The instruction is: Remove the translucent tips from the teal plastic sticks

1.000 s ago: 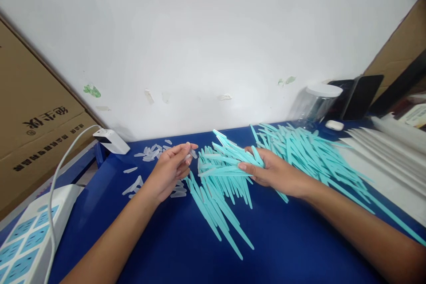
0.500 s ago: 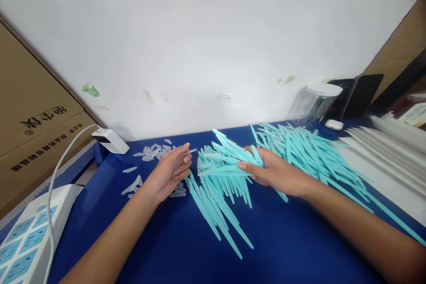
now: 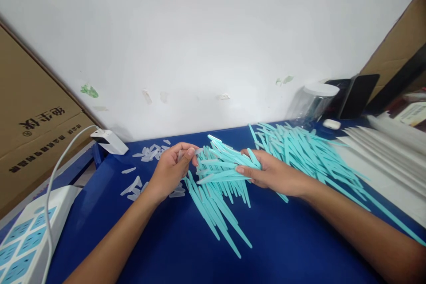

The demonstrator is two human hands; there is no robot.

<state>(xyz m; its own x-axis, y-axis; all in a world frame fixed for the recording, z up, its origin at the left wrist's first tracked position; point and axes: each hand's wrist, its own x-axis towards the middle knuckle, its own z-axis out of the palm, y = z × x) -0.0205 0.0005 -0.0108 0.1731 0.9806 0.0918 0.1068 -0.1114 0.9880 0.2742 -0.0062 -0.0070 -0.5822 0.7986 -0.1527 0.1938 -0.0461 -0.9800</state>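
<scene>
Centrally, slim, tapered turquoise sticks [image 3: 229, 156] jut from a person's right hand [image 3: 259, 171], clamped around them above a glossy blue worktop [image 3: 159, 239]. At their left ends, the left hand [image 3: 173, 166] pinches small, flat, translucent whitish pieces [image 3: 180, 155].

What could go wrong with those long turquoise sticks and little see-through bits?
Some long, thin turquoise sticks might slip: the right hand holds a fanned bunch. The small, flat translucent pieces lie scattered near the left hand, so it could knock them about.
</scene>
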